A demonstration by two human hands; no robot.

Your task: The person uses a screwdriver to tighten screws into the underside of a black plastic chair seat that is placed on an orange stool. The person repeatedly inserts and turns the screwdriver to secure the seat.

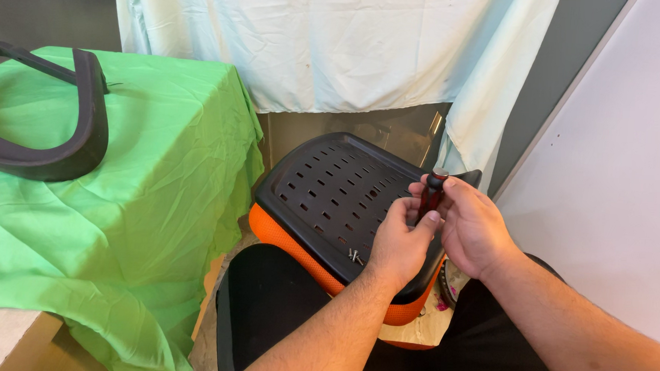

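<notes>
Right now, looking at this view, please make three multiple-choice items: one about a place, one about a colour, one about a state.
1. Where do the loose screws lie?
A. on the green cloth
B. on the black slotted seat plate
C. on the white sheet

2. What colour is the cushion under the black slotted seat plate?
A. orange
B. blue
C. yellow

3. How is the screwdriver held?
A. lying flat on the floor
B. by one hand only
C. upright, with both hands on it

Answers:
1. B, the screws rest on the plate beside the left hand.
2. A, an orange edge shows under the plate's rim.
3. C, the left hand and right hand both wrap the dark red handle, its cap pointing up.
</notes>
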